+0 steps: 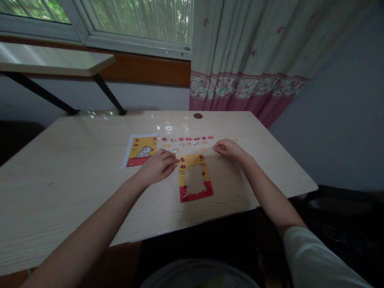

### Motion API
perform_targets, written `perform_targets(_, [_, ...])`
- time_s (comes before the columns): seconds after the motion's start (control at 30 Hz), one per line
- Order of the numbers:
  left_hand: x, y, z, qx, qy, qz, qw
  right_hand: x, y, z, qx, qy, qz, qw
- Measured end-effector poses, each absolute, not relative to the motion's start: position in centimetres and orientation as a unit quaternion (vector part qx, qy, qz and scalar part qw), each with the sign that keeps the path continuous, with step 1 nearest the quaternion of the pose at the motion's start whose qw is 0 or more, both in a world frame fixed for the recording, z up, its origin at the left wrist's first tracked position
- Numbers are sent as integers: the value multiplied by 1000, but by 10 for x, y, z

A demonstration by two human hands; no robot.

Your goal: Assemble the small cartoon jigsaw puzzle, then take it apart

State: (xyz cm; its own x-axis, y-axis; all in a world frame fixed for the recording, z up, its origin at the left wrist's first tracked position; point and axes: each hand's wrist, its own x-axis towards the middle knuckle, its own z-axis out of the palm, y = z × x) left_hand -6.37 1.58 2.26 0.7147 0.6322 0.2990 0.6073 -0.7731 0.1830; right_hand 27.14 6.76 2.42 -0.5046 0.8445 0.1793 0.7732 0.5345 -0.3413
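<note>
A partly assembled jigsaw puzzle (195, 197) lies on the desk in front of me, a yellow and red border around a bare middle. My left hand (159, 165) rests at its upper left edge, fingers loosely stretched out and holding nothing. To the upper right of the border, my right hand (228, 149) pinches a small yellowish puzzle piece (213, 148) at the desk surface. Rows of loose pieces lie beyond the border: red ones (181, 139) at the back, white and yellow ones (189, 144) nearer. Left of them is a printed reference picture (141, 151) of a white cat-like figure, partly covered by my left hand.
The pale wooden desk (75, 176) has a round dark cable hole (198, 116) near its back edge. A raised shelf (54, 58) on black legs stands at the back left. Behind are a window (141, 20) and a patterned curtain (240, 52). One small piece (235, 140) lies beyond my right hand.
</note>
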Motion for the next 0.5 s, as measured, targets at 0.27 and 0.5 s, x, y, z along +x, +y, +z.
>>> perform_targets(0.27, [-49, 3, 22, 932, 297, 199, 59, 293, 69, 32, -522, -823, 116, 193])
perform_targets(0.5, [-42, -2, 17, 934, 294, 189, 67, 316, 69, 42, -570, -788, 103, 208])
